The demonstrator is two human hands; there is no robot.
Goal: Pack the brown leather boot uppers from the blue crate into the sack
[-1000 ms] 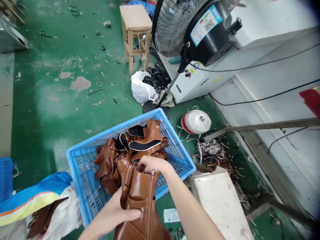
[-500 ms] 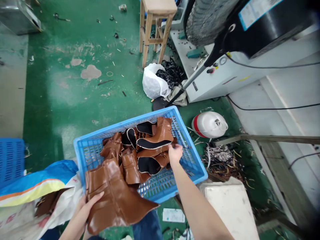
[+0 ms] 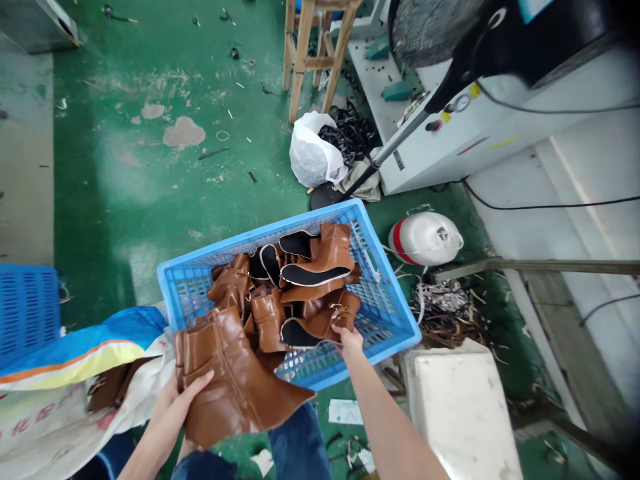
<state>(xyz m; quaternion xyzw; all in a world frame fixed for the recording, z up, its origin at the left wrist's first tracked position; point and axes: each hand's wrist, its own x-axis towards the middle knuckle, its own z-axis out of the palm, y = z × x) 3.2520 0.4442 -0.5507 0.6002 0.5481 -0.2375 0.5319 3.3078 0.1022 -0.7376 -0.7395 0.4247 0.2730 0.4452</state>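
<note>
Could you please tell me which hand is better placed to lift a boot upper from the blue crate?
Probably the right hand: it touches a brown boot upper inside the blue crate, while the left hand is occupied, holding another boot upper.

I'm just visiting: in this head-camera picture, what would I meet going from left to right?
Blue basket at the left edge → left hand → brown boot upper it holds → right hand → white container with a red band.
</note>
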